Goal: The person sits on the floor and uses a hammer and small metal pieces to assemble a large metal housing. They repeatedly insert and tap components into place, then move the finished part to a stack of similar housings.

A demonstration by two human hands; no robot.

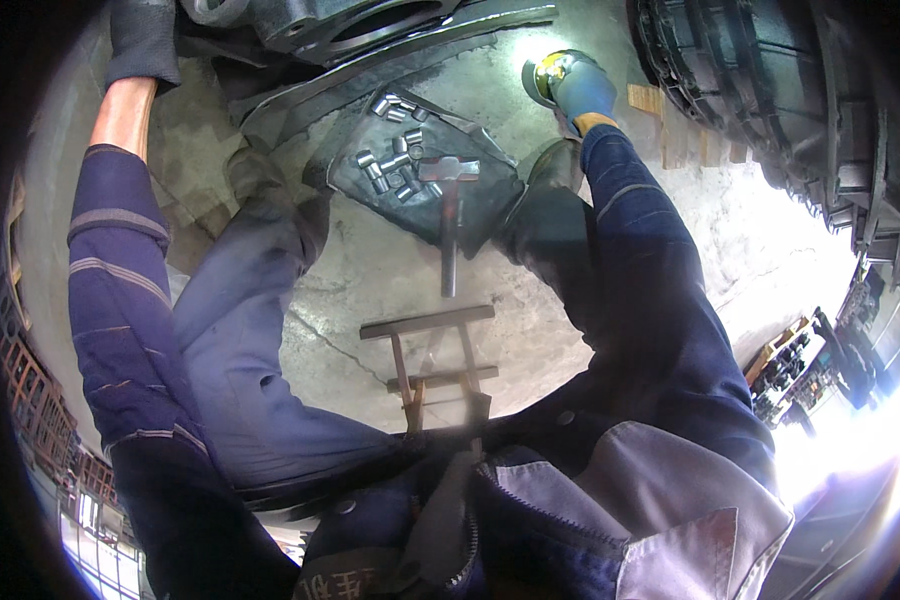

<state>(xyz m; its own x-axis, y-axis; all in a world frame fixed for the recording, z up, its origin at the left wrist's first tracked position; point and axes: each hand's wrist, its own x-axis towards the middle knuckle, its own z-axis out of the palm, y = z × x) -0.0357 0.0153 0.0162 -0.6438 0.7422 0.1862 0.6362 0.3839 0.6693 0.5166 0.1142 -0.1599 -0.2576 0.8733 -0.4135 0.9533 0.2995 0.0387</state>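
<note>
My right hand [585, 92], in a grey-blue glove, is closed round a round yellow-and-black lamp [550, 68], with a bright glow on the floor beside it. At the upper left my left hand [142, 40] wears a dark glove; its fingers run out of the picture, so what they touch is hidden. Between my feet lies a dark, shallow metal tray [355, 178] with several short, shiny metal cylinders [373, 172] in it. Across its near side rests a hammer [450, 215], head on the tray and handle toward me. Neither hand touches it.
A large dark metal part [340, 30] with a round opening and a curved edge stands at the far side. Ribbed black machinery [750, 90] fills the upper right, near wooden blocks [660, 115]. A small frame with crossbars [428, 325] is between my legs.
</note>
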